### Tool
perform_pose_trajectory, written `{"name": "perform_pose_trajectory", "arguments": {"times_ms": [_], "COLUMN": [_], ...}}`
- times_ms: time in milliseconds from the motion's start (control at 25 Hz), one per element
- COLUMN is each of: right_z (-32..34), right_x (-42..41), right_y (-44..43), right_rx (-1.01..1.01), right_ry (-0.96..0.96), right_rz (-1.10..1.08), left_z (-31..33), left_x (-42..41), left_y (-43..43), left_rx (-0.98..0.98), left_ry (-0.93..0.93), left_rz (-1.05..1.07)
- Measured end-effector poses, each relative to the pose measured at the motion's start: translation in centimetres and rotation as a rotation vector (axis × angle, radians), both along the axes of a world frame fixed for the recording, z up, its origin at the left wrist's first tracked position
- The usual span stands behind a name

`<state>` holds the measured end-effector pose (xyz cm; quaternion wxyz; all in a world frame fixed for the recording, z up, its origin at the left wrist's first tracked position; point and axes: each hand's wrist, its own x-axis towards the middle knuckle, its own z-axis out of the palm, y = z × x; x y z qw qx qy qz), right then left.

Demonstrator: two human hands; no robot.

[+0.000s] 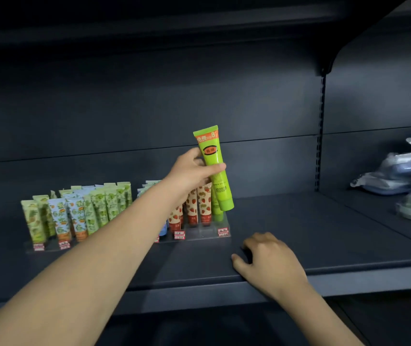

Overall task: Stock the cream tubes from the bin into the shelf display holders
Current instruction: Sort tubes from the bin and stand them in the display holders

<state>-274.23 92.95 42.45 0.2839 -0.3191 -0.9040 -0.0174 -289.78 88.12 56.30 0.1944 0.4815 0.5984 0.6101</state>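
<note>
My left hand (191,171) grips a bright green cream tube (213,166) with an orange band, held cap down and slightly tilted above the right end of a clear display holder (211,233). That holder carries several strawberry-print tubes (200,203) and another green tube (217,208) right under the held one. A second clear holder (49,245) to the left is packed with several green and blue patterned tubes (79,211). My right hand (269,263) rests on the shelf's front edge, fingers curled and holding nothing. The bin is out of view.
The dark grey shelf board (311,233) runs right of the holders. Plastic-wrapped bluish packs (404,176) lie on the neighbouring shelf at far right, past a slotted upright (320,136). Another shelf board hangs overhead.
</note>
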Motion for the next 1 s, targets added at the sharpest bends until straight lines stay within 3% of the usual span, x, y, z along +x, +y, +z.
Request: {"name": "perform_pose_trajectory", "arguments": {"times_ms": [120,320,520,680,1000], "right_z": [0.0,0.1,0.1,0.1,0.1], "right_x": [0.0,0.1,0.1,0.2,0.0], "right_y": [0.0,0.0,0.0,0.0,0.1], "right_rx": [-0.007,-0.025,-0.030,-0.038,-0.041], "right_ry": [0.016,0.025,0.046,0.066,0.086], "right_rz": [0.006,0.025,0.044,0.052,0.042], "left_z": [0.1,-0.3,0.7,2.7,4.0], "left_x": [-0.9,-1.8,-2.1,-2.1,-2.9], "left_y": [1.5,3.6,4.4,4.3,5.4], "left_rx": [-0.048,-0.056,-0.163,-0.246,-0.312], "left_ry": [0.082,0.047,0.224,0.126,0.219], "left_rz": [0.042,0.078,0.232,0.051,-0.062]}}
